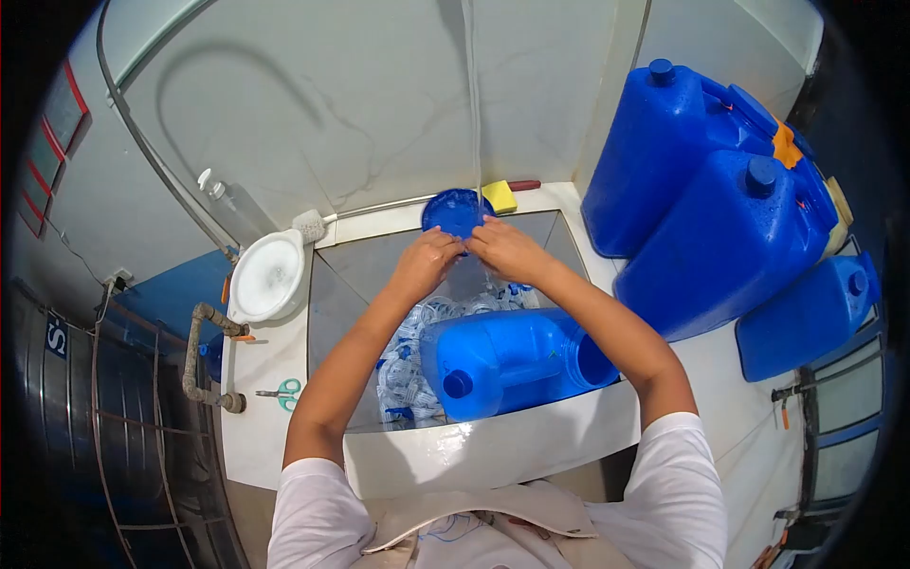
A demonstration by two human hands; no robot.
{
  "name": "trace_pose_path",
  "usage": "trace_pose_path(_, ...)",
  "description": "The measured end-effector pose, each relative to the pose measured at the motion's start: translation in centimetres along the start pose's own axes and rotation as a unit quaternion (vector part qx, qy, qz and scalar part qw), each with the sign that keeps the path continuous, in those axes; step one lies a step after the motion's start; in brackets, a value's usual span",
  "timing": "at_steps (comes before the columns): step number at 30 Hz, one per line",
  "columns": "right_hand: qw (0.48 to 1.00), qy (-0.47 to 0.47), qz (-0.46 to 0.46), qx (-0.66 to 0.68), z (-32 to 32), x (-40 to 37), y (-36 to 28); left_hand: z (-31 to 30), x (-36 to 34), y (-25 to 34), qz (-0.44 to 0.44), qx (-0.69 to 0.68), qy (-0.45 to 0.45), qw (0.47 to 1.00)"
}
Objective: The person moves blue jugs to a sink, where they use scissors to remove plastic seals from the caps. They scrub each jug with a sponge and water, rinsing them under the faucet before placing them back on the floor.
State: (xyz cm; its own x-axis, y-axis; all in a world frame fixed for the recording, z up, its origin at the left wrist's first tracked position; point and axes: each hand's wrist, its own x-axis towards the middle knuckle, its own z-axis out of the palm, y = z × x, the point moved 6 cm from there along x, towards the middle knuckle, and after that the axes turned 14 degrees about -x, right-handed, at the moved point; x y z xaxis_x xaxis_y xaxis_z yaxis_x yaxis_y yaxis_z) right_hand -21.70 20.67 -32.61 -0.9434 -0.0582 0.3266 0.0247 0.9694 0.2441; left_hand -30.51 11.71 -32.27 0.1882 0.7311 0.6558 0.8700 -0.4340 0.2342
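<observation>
Over the far part of the sink, a round blue lid (455,211) is gripped at its near edge by both hands. My left hand (428,258) pinches it from the left, and my right hand (507,249) from the right, with fingertips close together. A thin stream of water (474,123) falls onto the lid's right side. Below my forearms, a blue jerry can (512,365) lies on its side in the sink, its wide mouth facing right. Clear plastic pieces (403,379), some with blue parts, fill the sink beside and behind it.
Large blue jerry cans (725,242) stand on the right counter. A white basin (268,277), a pump bottle (232,204), a brush (311,226) and scissors (282,394) are on the left. A yellow sponge (500,197) rests at the back ledge. A pipe (194,356) rises at the left edge.
</observation>
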Motion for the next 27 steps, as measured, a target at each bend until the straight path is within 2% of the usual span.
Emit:
trace_pose_path(1, 0.995, 0.098, -0.018, -0.019, -0.8, -0.6, -0.5, -0.2, 0.3, 0.5, -0.009, 0.007, 0.003, 1.0)
trace_pose_path(2, 0.995, 0.099, -0.019, -0.021, -0.4, -0.8, -0.6, -0.2, 0.7, 1.3, -0.008, 0.008, 0.005, 1.0)
trace_pose_path(4, 0.995, 0.044, 0.091, 0.001, 0.8, -1.6, 0.7, -1.4, 1.3, 3.2, -0.05, 0.027, 0.13, 0.99)
trace_pose_path(5, 0.995, 0.045, 0.094, -0.001, 1.2, -1.8, 0.3, -1.1, 1.4, 4.7, -0.046, 0.026, 0.129, 0.99)
trace_pose_path(7, 0.998, 0.044, 0.051, 0.009, 2.1, -1.7, -1.0, 1.8, 0.5, 6.3, -0.223, -0.108, -0.036, 0.968)
trace_pose_path(9, 0.998, 0.055, 0.037, -0.002, 2.4, -1.9, -1.0, 2.7, -0.2, 11.6, -0.18, -0.17, -0.087, 0.965)
trace_pose_path(11, 0.987, 0.069, 0.148, 0.013, 2.3, -2.0, 0.2, 5.8, -1.6, 15.1, -0.17, -0.179, -0.201, 0.948)
trace_pose_path(12, 0.987, 0.071, 0.144, 0.014, 2.2, -1.8, -0.1, 6.8, -2.1, 16.7, -0.165, -0.166, -0.21, 0.949)
trace_pose_path(14, 0.995, 0.046, 0.075, 0.037, 2.5, -1.5, -1.7, 8.3, -3.0, 18.7, -0.164, -0.152, -0.219, 0.95)
trace_pose_path(15, 0.996, 0.046, 0.07, 0.036, 2.5, -1.4, -1.8, 9.0, -3.4, 18.8, -0.185, -0.104, -0.229, 0.95)
trace_pose_path(17, 0.982, 0.08, 0.166, 0.038, 2.4, -1.6, -0.8, 10.0, -4.1, 18.1, -0.209, -0.055, -0.234, 0.948)
trace_pose_path(18, 0.982, 0.082, 0.163, 0.038, 2.4, -1.5, -0.8, 10.2, -4.5, 17.5, -0.216, -0.052, -0.231, 0.947)
trace_pose_path(20, 0.994, 0.059, 0.088, 0.024, 2.2, -1.4, -1.9, 9.2, -4.9, 17.0, -0.223, -0.049, -0.228, 0.946)
trace_pose_path(21, 0.994, 0.058, 0.087, 0.023, 2.1, -1.5, -1.7, 8.2, -5.2, 16.4, -0.237, -0.053, -0.239, 0.94)
trace_pose_path(23, 0.985, 0.123, 0.117, 0.014, 1.4, -1.3, -0.8, 6.0, -5.9, 14.8, -0.263, -0.041, -0.256, 0.93)
trace_pose_path(27, 0.993, 0.079, 0.081, 0.028, 1.0, -0.3, -1.1, 2.4, -7.8, 11.6, -0.258, 0.001, -0.241, 0.936)
